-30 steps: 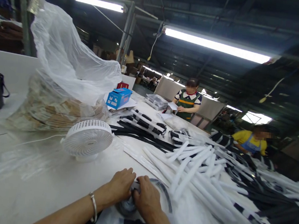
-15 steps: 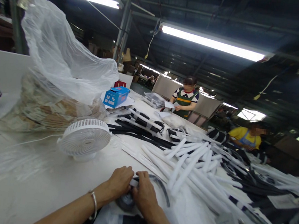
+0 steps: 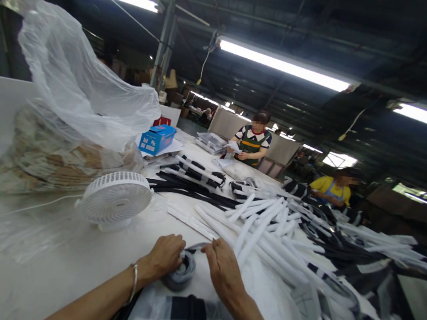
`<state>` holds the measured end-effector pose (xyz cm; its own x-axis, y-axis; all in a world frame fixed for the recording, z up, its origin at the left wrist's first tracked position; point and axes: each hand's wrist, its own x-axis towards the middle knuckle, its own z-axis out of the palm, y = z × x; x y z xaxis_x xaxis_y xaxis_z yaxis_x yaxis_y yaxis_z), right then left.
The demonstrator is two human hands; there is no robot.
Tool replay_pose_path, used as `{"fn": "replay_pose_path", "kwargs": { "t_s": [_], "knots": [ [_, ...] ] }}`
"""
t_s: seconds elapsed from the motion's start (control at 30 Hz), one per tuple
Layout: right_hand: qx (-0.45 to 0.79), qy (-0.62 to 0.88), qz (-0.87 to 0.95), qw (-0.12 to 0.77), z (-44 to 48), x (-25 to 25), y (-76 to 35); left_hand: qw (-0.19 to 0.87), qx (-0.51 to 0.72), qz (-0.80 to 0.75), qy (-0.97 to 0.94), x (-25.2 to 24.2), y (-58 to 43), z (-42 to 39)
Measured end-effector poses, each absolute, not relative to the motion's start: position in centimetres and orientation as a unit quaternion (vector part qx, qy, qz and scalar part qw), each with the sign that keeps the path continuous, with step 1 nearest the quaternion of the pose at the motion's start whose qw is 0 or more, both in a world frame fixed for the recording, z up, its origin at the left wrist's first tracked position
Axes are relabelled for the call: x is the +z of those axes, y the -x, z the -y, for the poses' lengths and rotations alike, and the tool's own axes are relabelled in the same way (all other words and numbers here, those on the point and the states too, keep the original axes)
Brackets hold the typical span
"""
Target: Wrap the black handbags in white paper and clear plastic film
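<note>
A dark grey rolled-up strip (image 3: pixel 183 278) stands on the white table just in front of me. My left hand (image 3: pixel 166 255), with a bracelet at its wrist, is closed on the roll's left side. From the top of the roll a loose length runs right to my right hand (image 3: pixel 223 272), whose thumb and fingers pinch it. Close below the roll lies a clear plastic package (image 3: pixel 151 312) with a black band (image 3: pixel 189 308) across it. What exactly the strip is made of, I cannot make out.
A white fan (image 3: pixel 115 199) stands left, before a big plastic bag (image 3: pixel 58 149) of brownish pieces. A blue box (image 3: pixel 157 139) is behind it. White foam-like tubes (image 3: pixel 263 224) and black strips pile up at right. Two people (image 3: pixel 253 138) work across the tables.
My right hand has moved right, away from my left hand, drawing out the strip's end. My left hand stays at the roll. The view has shifted slightly to the right.
</note>
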<state>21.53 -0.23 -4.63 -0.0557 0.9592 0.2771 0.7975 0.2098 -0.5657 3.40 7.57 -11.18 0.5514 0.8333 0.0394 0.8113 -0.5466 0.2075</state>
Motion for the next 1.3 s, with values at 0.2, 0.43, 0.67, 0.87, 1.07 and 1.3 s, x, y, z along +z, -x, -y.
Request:
{"fn": "replay_pose_path", "kwargs": {
  "t_s": [0.2,0.43,0.67,0.87,1.07,1.3],
  "knots": [
    [0.245,0.628,0.658,0.336,0.7,-5.2,-21.2,0.079,0.07,-0.479,-0.872,-9.7,-3.1,-7.3],
    [0.451,0.548,0.532,0.462,0.2,-4.9,-21.2,0.071,0.07,-0.485,-0.869,-9.7,-3.0,-7.2],
    [0.435,0.572,0.497,0.487,0.8,-3.8,-22.3,0.071,0.077,-0.481,-0.871,-9.5,-3.1,-7.1],
    [0.401,0.577,0.505,0.501,1.9,-3.9,-22.4,0.096,0.063,-0.496,-0.86,-9.2,-2.8,-6.7],
    [0.369,0.581,0.523,0.502,2.2,-5.1,-21.5,0.106,0.059,-0.498,-0.859,-9.2,-2.8,-6.7],
    [0.252,0.552,0.676,0.419,2.5,-7.5,-20.6,0.108,0.064,-0.491,-0.862,-9.5,-2.7,-6.9]
  ]
}}
